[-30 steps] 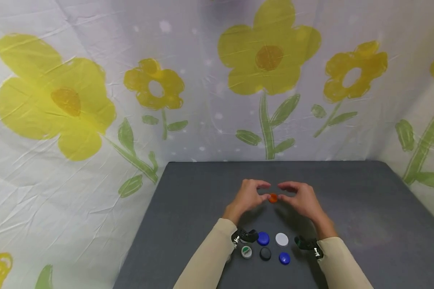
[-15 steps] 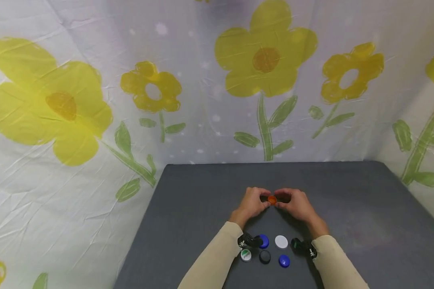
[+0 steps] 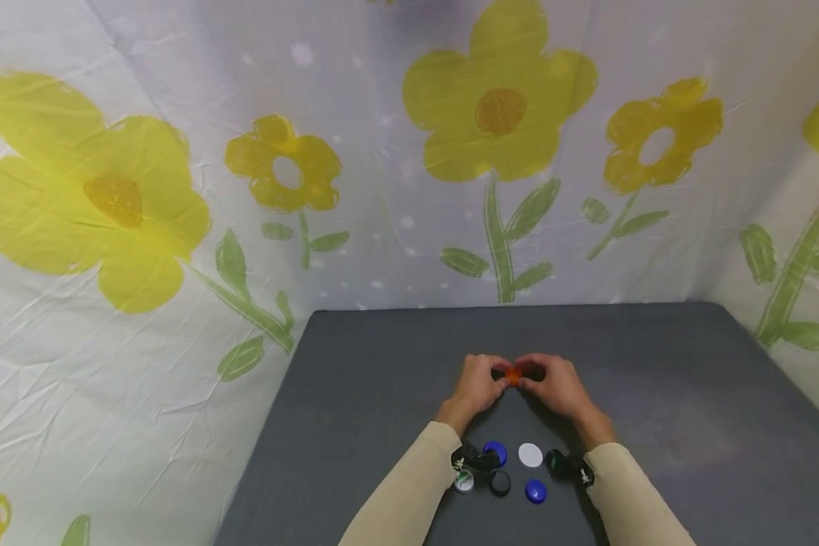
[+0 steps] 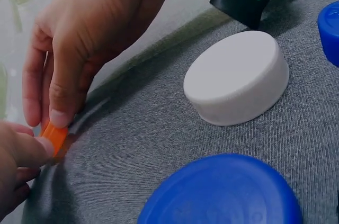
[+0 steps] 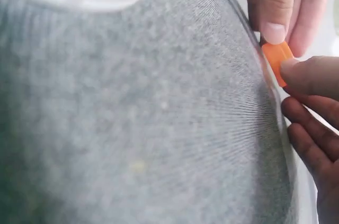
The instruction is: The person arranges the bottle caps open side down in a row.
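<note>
Both hands meet at an orange bottle cap toward the middle of the table. My left hand pinches the cap's left side between thumb and fingers, while my right hand pinches its right side. In the left wrist view the orange cap stands low at the cloth, the right hand above it and the left hand at the frame's edge. Fingertips of both hands also touch the orange cap in the right wrist view; part of it is covered.
Nearer me lie a blue cap, partly behind the left wrist camera, a white cap, a black cap, a smaller blue cap and a white-and-green cap. A flowered curtain hangs behind the grey table.
Both hands have come down and together. Their fingers, parted on either side of the orange cap a second ago, now pinch it. Over the last half second they have barely moved.
</note>
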The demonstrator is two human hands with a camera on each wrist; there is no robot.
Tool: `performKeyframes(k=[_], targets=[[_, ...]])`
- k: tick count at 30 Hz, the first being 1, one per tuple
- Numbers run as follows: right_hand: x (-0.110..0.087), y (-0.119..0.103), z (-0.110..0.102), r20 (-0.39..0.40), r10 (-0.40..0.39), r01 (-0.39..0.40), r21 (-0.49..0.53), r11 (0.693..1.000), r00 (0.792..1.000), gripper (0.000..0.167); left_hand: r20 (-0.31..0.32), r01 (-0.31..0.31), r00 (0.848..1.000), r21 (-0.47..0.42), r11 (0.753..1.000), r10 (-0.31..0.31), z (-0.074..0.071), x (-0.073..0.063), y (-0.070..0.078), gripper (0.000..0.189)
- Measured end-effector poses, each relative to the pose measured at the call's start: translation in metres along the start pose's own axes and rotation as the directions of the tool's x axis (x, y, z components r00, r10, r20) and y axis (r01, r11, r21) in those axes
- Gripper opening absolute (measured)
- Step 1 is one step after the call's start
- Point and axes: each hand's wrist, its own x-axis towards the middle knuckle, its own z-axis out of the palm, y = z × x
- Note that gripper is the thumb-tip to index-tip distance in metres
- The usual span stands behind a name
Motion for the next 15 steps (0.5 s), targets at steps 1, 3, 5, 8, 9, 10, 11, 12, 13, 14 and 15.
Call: performKeyframes(k=[1, 3, 5, 8, 9, 10, 11, 12, 13, 14, 15], targets=[[-0.001, -0.001, 0.0, 0.002, 0.003, -0.003, 0.005, 1.0, 1.0, 0.03, 0.004, -0.004, 1.0, -0.006, 1.0, 0.004, 0.0, -0.001, -0.001, 0.021], [-0.005, -0.003, -0.001, 0.0, 0.005, -0.005, 0.018, 1.0, 1.0, 0.031, -0.009, -0.028, 1.0, -0.014, 1.0, 0.028, 0.003, -0.002, -0.005, 0.021], [-0.009, -0.007, -0.002, -0.017, 0.002, -0.001, 0.034, 0.999, 1.0, 0.032, -0.015, -0.035, 0.999, -0.029, 0.999, 0.034, -0.001, -0.005, -0.004, 0.021], [-0.016, -0.014, -0.004, -0.064, -0.018, 0.02, 0.037, 0.999, 0.998, 0.032, -0.011, -0.029, 1.0, -0.053, 0.998, 0.029, -0.014, -0.01, 0.007, 0.021], [-0.018, -0.017, -0.005, -0.083, -0.021, 0.024, 0.041, 0.999, 0.996, 0.032, -0.001, -0.017, 1.0, -0.068, 0.998, 0.017, -0.021, -0.013, 0.014, 0.022], [-0.02, -0.02, -0.006, -0.097, -0.023, 0.027, 0.042, 0.999, 0.995, 0.032, -0.003, -0.016, 1.0, -0.072, 0.997, 0.016, -0.025, -0.015, 0.017, 0.022], [-0.022, -0.023, -0.007, -0.111, -0.023, 0.028, 0.047, 0.999, 0.994, 0.032, -0.005, -0.015, 1.0, -0.075, 0.997, 0.015, -0.029, -0.016, 0.021, 0.022], [-0.024, -0.027, -0.008, -0.124, -0.021, 0.027, 0.05, 0.998, 0.992, 0.032, -0.007, -0.013, 1.0, -0.077, 0.997, 0.012, -0.033, -0.018, 0.024, 0.022], [-0.026, -0.03, -0.009, -0.133, -0.013, 0.02, 0.057, 0.998, 0.991, 0.032, -0.009, -0.01, 1.0, -0.081, 0.997, 0.009, -0.037, -0.02, 0.028, 0.022], [-0.028, -0.034, -0.011, -0.14, -0.004, 0.013, 0.066, 0.998, 0.99, 0.033, -0.012, -0.01, 1.0, -0.092, 0.996, 0.009, -0.041, -0.022, 0.031, 0.023], [-0.031, -0.038, -0.013, -0.146, 0.007, 0.004, 0.075, 0.997, 0.989, 0.033, -0.014, -0.008, 1.0, -0.098, 0.995, 0.007, -0.045, -0.023, 0.034, 0.023]])
